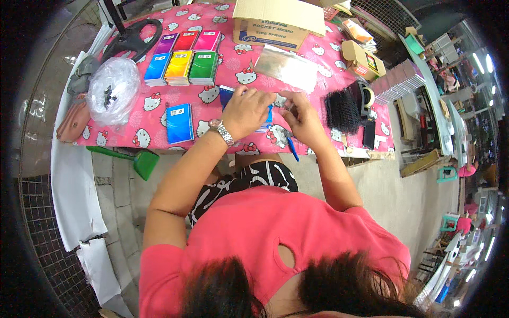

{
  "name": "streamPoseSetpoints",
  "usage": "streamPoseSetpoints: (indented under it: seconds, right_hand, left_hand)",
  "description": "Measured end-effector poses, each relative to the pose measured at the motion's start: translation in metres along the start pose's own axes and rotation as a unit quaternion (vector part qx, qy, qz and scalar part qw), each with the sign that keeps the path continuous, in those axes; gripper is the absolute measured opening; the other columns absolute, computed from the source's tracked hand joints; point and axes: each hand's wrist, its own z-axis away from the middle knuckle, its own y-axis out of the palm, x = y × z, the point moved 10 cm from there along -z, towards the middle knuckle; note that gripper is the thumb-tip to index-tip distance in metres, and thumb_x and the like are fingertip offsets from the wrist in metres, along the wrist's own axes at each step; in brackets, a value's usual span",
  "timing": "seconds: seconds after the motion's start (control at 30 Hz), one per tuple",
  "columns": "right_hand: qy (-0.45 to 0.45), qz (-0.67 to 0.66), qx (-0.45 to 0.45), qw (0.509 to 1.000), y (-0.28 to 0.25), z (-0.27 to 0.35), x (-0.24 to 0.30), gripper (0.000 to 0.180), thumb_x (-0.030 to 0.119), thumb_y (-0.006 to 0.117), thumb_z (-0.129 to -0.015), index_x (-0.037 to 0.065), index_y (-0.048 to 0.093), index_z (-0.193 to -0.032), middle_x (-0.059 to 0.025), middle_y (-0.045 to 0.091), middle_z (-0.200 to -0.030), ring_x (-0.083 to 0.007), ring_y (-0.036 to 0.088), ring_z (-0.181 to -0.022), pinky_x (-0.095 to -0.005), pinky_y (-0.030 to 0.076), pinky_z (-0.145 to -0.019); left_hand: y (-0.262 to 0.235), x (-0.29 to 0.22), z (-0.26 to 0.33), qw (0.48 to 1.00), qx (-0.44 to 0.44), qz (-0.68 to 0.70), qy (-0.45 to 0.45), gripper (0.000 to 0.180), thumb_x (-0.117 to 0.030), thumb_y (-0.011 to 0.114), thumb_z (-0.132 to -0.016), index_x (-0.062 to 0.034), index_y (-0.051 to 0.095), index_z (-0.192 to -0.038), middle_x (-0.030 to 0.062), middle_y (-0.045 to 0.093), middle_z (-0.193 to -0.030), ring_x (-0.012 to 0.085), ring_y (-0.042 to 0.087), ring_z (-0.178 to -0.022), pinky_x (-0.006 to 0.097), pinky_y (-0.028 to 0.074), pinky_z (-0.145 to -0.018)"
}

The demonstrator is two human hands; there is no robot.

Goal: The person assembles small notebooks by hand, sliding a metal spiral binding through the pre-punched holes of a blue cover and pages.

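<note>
My left hand (248,112), with a metal watch at the wrist, is curled over a small blue notebook (226,94) near the table's front edge. Parts of the notebook show past the fingers; the rest is hidden. Just to the right, my right hand (303,117) has thumb and fingers pinched together close to the notebook's right side. Whatever is in that pinch is too small to make out. Below it, a blue slim-handled tool (292,147) lies at the table edge. Another blue notebook (180,123) lies flat to the left.
Stacked coloured notebooks (180,64) stand at the back left, beside a clear plastic bag (112,90). A cardboard box (275,26) and a clear plastic sheet (286,68) lie behind my hands. Black spiral coils (342,111) and a tape dispenser (367,96) are at right.
</note>
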Motion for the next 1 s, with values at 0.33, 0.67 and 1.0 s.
streamPoseSetpoints:
  seconds: [0.33, 0.67, 1.0]
  right_hand:
    - [0.259, -0.219, 0.048, 0.939, 0.043, -0.023, -0.129, 0.039, 0.027, 0.06, -0.091, 0.003, 0.052, -0.12, -0.0239, 0.06, -0.116, -0.033, 0.06, -0.108, -0.041, 0.048, -0.086]
    - [0.27, 0.302, 0.056, 0.913, 0.072, -0.011, -0.235, 0.065, 0.048, 0.066, -0.08, 0.003, 0.054, -0.124, -0.0278, 0.052, -0.127, -0.0472, 0.042, -0.126, -0.0521, 0.035, -0.104]
    - [0.08, -0.253, 0.34, 0.902, 0.041, -0.032, -0.049, 0.069, 0.045, 0.072, -0.078, -0.003, 0.055, -0.124, -0.0174, 0.059, -0.123, -0.0265, 0.055, -0.117, -0.0386, 0.04, -0.104]
  left_hand:
    - [0.002, 0.009, 0.001, 0.996, 0.067, 0.052, -0.031, 0.023, -0.025, 0.058, -0.09, -0.0091, 0.058, -0.105, 0.0091, 0.065, -0.1, 0.0277, 0.06, -0.096, 0.042, 0.038, -0.093]
    - [-0.001, 0.02, 0.011, 0.997, 0.003, -0.026, -0.076, 0.033, -0.041, 0.059, -0.088, -0.0139, 0.062, -0.108, 0.0056, 0.058, -0.119, 0.028, 0.042, -0.129, 0.06, 0.023, -0.107]
    - [0.008, 0.038, 0.018, 0.988, 0.012, 0.066, -0.137, 0.039, -0.048, 0.069, -0.078, -0.0161, 0.061, -0.1, 0.0016, 0.058, -0.101, 0.0253, 0.051, -0.109, 0.06, 0.032, -0.095]
